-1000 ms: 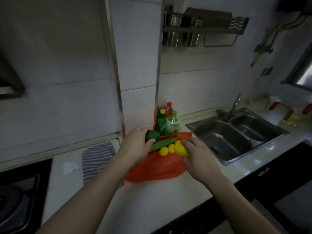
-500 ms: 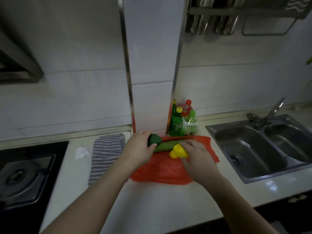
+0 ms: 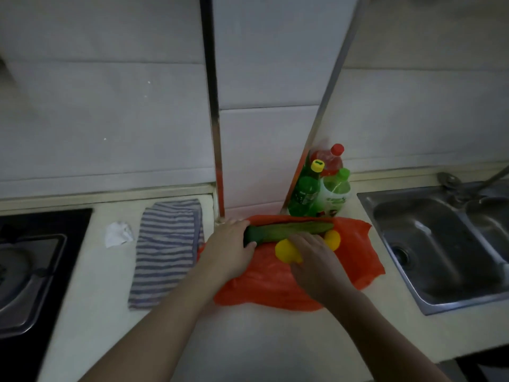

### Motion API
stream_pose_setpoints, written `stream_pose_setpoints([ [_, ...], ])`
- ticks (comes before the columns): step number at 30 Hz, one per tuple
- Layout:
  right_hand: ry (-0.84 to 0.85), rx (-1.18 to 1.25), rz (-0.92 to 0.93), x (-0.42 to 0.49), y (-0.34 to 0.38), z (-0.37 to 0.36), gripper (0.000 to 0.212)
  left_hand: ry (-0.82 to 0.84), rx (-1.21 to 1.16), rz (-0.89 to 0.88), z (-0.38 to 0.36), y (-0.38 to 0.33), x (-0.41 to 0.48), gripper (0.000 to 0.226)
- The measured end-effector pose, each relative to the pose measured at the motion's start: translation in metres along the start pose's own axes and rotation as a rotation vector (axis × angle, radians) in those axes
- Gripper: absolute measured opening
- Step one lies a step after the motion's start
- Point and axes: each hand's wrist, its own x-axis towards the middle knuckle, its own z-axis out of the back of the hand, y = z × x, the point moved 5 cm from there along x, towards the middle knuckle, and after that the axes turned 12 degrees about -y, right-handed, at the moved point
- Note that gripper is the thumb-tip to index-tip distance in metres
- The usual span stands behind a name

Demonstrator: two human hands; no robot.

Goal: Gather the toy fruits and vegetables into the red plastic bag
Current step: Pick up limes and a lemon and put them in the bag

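A striped cloth (image 3: 168,249) is laid on the worktop (image 3: 248,340) beside a crumpled tissue (image 3: 118,234). Three bottles (image 3: 322,194) are stood at the rear edge. A sink (image 3: 429,244) is set at the right edge and a hob (image 3: 33,260) at the left.

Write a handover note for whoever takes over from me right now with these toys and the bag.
Left hand grips the dark left end of the cucumber.
Right hand curls over a yellow fruit; a second yellow piece lies beside it.
All lie on top of the red bag, flat on the counter, seemingly not inside.
Done: toys gathered on the bag.
Left: open it and put them in.
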Motion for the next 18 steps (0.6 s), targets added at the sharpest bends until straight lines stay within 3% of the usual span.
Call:
stream_pose_setpoints([
  [4, 0.071, 0.012, 0.031, 0.015, -0.015, -0.023, 0.052, 0.02, 0.033, 0.058, -0.021, 0.009, 0.007, 0.037],
  [10, 0.191, 0.049, 0.087, 0.033, -0.041, -0.061, 0.056, 0.042, 0.035, 0.193, -0.057, 0.018, 0.005, 0.051],
  [18, 0.357, 0.048, 0.226, 0.051, -0.063, -0.106, 0.06, -0.018, 0.029, 0.403, -0.097, 0.033, -0.003, 0.052],
])
